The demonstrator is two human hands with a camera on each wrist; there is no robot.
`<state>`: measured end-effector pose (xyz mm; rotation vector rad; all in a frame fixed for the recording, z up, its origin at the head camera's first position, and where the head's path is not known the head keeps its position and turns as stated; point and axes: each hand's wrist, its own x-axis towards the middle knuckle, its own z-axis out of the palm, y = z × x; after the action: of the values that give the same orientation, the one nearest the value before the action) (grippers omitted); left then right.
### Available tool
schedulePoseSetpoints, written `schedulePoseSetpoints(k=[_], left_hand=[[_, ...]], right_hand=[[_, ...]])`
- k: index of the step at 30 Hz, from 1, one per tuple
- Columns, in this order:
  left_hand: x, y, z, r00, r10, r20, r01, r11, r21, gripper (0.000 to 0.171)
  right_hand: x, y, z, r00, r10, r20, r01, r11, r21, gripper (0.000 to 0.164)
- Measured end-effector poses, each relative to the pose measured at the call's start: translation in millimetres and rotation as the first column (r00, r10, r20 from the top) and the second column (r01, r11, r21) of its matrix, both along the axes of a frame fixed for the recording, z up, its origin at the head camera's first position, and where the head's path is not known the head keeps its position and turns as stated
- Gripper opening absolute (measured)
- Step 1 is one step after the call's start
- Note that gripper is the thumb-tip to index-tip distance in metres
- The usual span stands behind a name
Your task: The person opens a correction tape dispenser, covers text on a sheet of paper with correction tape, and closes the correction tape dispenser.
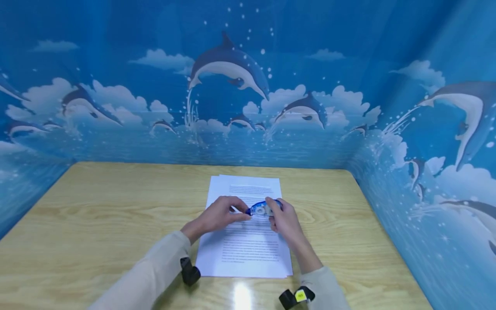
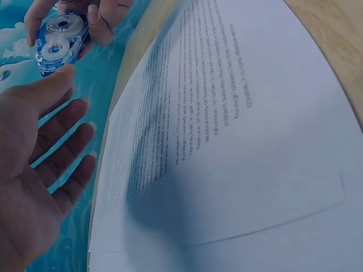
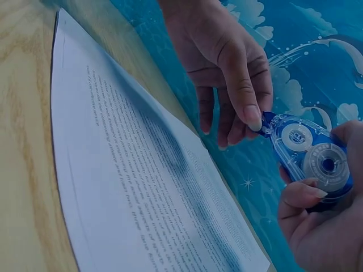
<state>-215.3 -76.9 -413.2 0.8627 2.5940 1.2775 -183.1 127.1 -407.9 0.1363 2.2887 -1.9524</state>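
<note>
Two Hands Meet at the Tip of a Tape Dispenser

From the far end of the feed I start at the left, with the wooden table (image 1: 116, 206) and a pale left sleeve (image 1: 155, 267), a black camera (image 1: 190, 272) at its cuff. The left hand (image 1: 219, 214) reaches in over the paper; its thumb and forefinger pinch a dark blue tip (image 1: 248, 212), while my left wrist view shows the other three fingers loosely spread and holding nothing.

In the middle is the blue tape dispenser (image 1: 262, 209), clear-bodied with two reels, held up between the hands and apart from the printed sheets (image 1: 246, 241) below. Those lie on the table, their edges slightly out of line. I judge the step in hand to be work on the tip, perhaps a cover being opened or closed; I cannot tell which.

Further right, the right hand (image 1: 287, 221) grips the dispenser's broad end, fingers curled round it. Beyond come the right sleeve (image 1: 327, 288), a second black camera (image 1: 288, 299) with a yellow label, and the dolphin curtain (image 1: 438, 172).

As I read it, the next move calls for a steady right grip while the left fingertips work the tip without twisting the body; I would not want it lowered to the text until the tip's state is clear
</note>
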Motion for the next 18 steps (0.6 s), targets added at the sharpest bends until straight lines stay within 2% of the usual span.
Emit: schedulePoseSetpoints(k=[3,7,18], left_hand=[[-1.4,3,0.8,0.998,-0.038,0.059,0.038,0.999,-0.012,0.011],[-1.8,9,0.0,0.994,-0.055,0.097,0.058,0.998,-0.028,0.010],[-3.0,20,-2.5,0.995,-0.051,0.089,0.054,0.998,-0.026,0.026]], right_hand=[[1.0,-1,-0.5,1.000,-0.010,0.011,0.010,1.000,-0.022,0.041],[2.2,-4,-0.1,1.000,-0.025,0.016,0.026,0.998,-0.057,0.037],[2.8,-3,-3.8,1.000,-0.026,0.016,0.027,0.998,-0.061,0.041]])
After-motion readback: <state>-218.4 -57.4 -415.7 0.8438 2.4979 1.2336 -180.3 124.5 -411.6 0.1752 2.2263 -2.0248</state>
